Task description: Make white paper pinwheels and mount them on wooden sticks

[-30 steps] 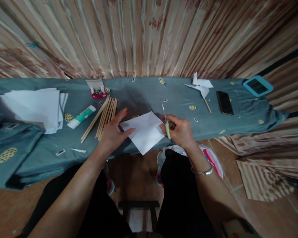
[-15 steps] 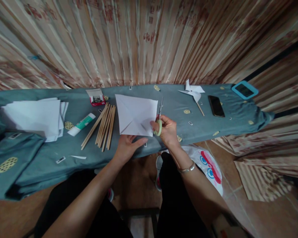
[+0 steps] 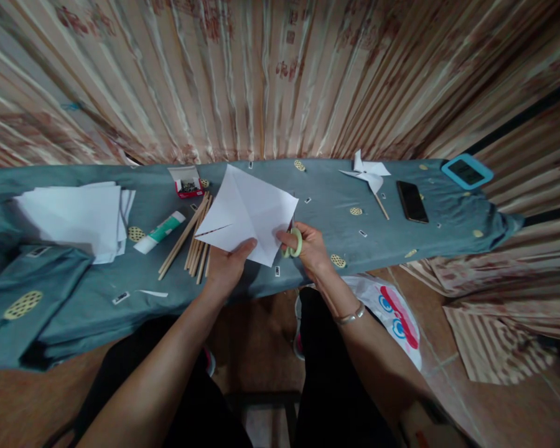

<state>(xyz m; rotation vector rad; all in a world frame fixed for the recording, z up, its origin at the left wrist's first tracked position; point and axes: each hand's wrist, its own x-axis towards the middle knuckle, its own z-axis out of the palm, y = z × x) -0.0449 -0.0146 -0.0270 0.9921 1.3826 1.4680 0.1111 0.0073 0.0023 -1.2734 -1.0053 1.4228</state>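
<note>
A white square sheet of paper (image 3: 249, 208) with crossing fold lines is held tilted above the table. A slit runs inward from its left corner. My left hand (image 3: 231, 261) grips the near edge, thumb on top and fingers underneath. In my right hand (image 3: 305, 246) are scissors (image 3: 293, 244) with pale green handles; their blades are mostly hidden by the paper and hand. The right thumb lies over the sheet's right edge. Wooden sticks (image 3: 196, 252) lie just left of the paper, partly covered by it.
On the cloth-covered table (image 3: 322, 224) are a paper stack (image 3: 70, 214), a glue stick (image 3: 159, 232), a red box of small metal pieces (image 3: 189, 185), a paper pinwheel (image 3: 368, 176), a phone (image 3: 412, 201) and a blue-framed device (image 3: 467, 172). A curtain (image 3: 261, 81) hangs behind.
The paper has turned, so its slit corner now points left over the sticks. My left hand has closed on its near edge. The scissors' blades have gone from plain view to behind the paper.
</note>
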